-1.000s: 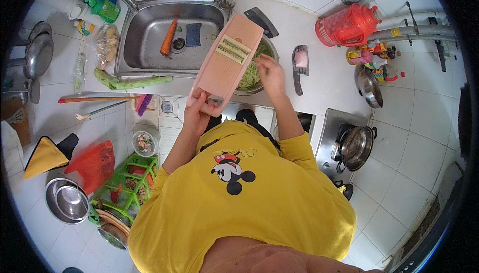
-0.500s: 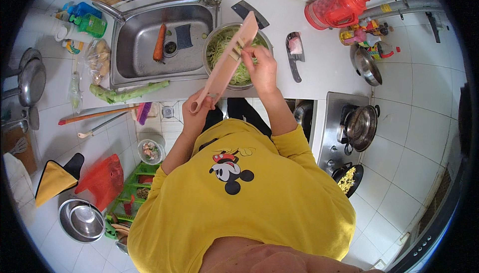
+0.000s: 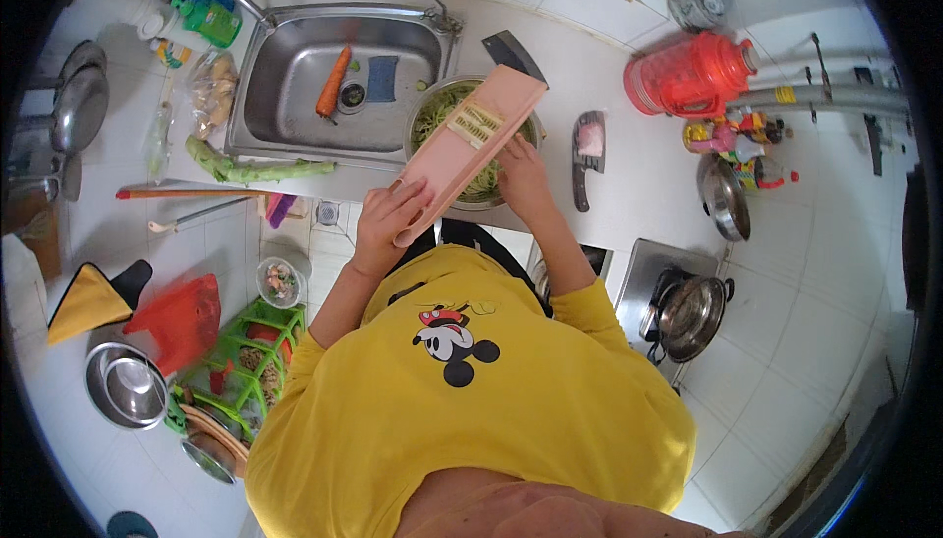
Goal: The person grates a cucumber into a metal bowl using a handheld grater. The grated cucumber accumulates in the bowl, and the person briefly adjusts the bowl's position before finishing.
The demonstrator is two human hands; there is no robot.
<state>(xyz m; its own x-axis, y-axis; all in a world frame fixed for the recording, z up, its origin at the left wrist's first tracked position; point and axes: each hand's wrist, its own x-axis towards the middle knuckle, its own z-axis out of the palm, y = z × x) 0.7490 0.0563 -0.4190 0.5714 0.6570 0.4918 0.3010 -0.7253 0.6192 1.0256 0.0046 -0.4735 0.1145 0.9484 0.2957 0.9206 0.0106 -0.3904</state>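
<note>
A long pink grater [image 3: 447, 163] with a toothed metal insert slants over a steel bowl [image 3: 410, 125]. Shredded pale green vegetable [image 3: 439, 111] fills the bowl and shows on both sides of the grater. My left hand [image 3: 389, 226] grips the grater's near end by its handle. At the far right edge of the grater, my right hand [image 3: 524, 179] has its fingers stretched out, the tips at or just under that edge. Part of the bowl is hidden behind the grater. A cleaver's dark blade [image 3: 513, 53] lies beyond the bowl.
Left of the bowl, the sink [image 3: 233, 96] holds a carrot [image 3: 335, 81] and a blue cloth [image 3: 382, 78]. Vegetable peel [image 3: 260, 167] lies along the counter's front edge. To the right are a knife [image 3: 581, 184] with pale meat on its blade, a red thermos [image 3: 688, 76] and a stove pan [image 3: 690, 317].
The grater has turned so its broad face shows. My right hand has moved from the metal insert to the grater's right edge, its fingers straighter. The whole view has shifted slightly.
</note>
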